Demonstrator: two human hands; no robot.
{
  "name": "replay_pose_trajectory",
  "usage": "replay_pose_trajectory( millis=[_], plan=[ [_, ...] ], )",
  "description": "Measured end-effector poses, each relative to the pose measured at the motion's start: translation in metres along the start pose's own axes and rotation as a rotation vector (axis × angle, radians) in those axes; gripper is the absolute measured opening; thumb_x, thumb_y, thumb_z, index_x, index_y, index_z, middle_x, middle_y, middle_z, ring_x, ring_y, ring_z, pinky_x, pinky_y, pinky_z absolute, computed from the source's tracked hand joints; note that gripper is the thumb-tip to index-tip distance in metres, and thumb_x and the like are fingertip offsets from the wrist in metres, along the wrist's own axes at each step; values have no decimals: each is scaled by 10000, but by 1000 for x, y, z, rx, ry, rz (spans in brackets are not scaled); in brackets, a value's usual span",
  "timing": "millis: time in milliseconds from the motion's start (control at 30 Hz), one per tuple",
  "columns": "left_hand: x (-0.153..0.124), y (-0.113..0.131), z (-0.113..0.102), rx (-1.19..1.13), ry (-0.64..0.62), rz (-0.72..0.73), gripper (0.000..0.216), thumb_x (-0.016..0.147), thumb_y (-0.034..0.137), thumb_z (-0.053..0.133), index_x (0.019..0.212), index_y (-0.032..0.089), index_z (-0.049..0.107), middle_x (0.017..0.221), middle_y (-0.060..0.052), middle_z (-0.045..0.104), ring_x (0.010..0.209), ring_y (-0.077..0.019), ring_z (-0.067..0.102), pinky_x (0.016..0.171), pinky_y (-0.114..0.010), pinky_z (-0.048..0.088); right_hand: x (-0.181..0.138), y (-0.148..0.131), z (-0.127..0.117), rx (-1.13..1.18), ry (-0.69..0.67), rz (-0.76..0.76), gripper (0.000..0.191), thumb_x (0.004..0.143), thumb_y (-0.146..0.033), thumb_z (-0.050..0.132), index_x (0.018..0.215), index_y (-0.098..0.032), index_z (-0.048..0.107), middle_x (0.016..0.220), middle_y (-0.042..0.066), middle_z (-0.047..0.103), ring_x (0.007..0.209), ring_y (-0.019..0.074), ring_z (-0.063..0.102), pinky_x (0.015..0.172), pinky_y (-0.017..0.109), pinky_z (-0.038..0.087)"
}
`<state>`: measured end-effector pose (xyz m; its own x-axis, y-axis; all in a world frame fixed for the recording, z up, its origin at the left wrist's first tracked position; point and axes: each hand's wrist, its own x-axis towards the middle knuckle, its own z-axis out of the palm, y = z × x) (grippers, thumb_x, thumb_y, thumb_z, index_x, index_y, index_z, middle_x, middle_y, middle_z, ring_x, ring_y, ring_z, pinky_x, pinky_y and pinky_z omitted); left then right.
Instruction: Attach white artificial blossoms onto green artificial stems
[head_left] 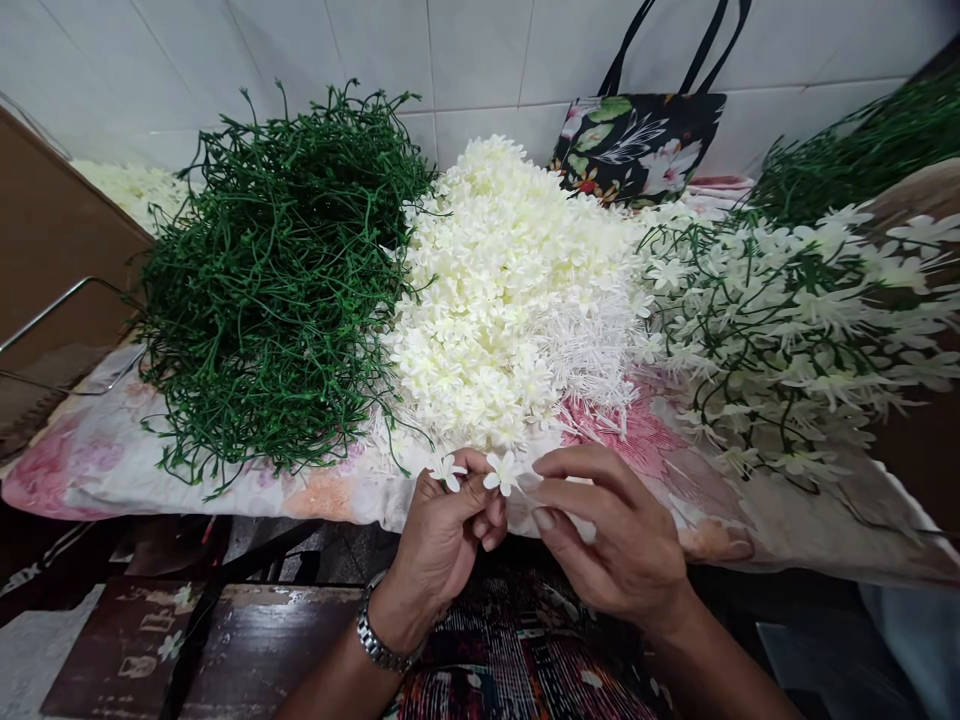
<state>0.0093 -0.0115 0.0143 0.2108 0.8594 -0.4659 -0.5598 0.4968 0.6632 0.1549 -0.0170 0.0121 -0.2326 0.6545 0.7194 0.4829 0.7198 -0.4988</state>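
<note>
My left hand [448,530], with a metal watch on its wrist, is closed around a small green sprig bearing two white artificial flowers [504,471]. My right hand [611,530] pinches at the flower nearest it, thumb and forefinger together. Both hands hover at the near edge of a floral cloth [97,460]. Just beyond them lies a heap of loose cream-white flower heads [510,300]. A tangled pile of bare green stems [277,290] sits to its left.
Finished green sprigs with white flowers [795,320] are piled on the right. A dark floral tote bag [637,145] leans on the tiled wall. A brown cardboard box [52,240] and a metal wire frame [52,305] stand at left. A dark wooden surface [247,650] lies below.
</note>
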Motion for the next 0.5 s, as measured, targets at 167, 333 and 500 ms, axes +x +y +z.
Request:
replay_pose_trajectory(
  millis=[167,333,500],
  plan=[
    [-1,-1,-1,77,-2,53,315,583,339,773,583,146,524,397,55,471,365,-42,355,373,-156,268,11,-5,-4,73,-21,146,146,788,-103,544,918,-165,564,712,30,588,648,134,563,552,258,482],
    [1,-9,-9,258,-43,219,286,645,398,736,622,142,611,435,40,481,404,-59,376,399,-181,281,12,-4,-3,99,-101,162,74,805,-113,540,817,-179,570,661,16,593,607,123,542,545,252,467],
    [3,-14,-16,468,-58,355,188,742,329,659,676,152,654,481,31,492,434,-74,385,430,-202,295,8,0,-1,71,-136,140,95,812,-89,514,792,-177,547,650,16,576,610,125,526,548,253,448]
  ],
)
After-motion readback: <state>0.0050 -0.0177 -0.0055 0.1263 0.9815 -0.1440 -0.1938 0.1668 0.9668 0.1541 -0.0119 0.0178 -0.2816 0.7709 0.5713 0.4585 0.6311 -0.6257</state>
